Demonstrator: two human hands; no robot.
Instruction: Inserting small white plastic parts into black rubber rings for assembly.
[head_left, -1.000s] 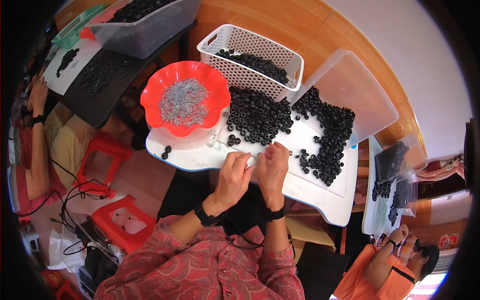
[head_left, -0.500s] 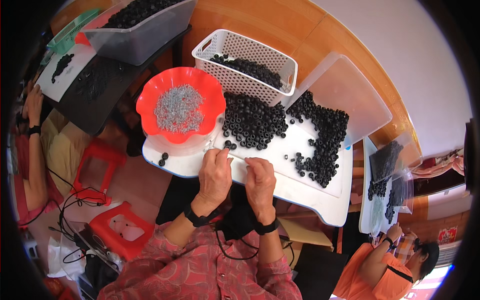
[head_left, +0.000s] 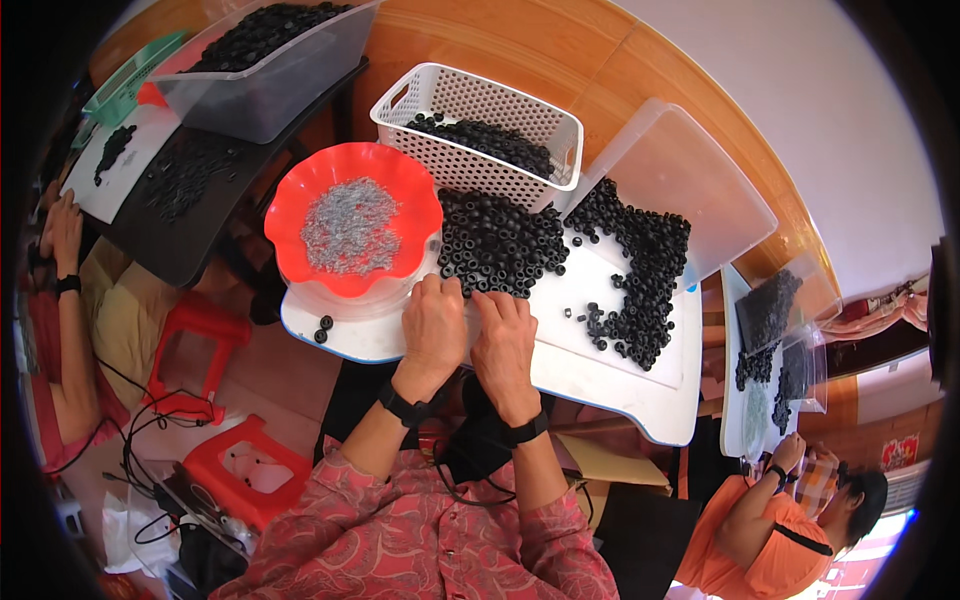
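Both hands hide their fingertips and whatever they pinch.

A white tray-like work surface with a rounded blue-edged rim is seen across the centre of the frame. On its upper left part a red scalloped bowl of grey metal bits is set. A dense heap of black rings is piled at centre, and a second curved band of black rings is spread at the right. Two stray rings are found near the lower left rim. A white perforated basket is placed along the upper edge.
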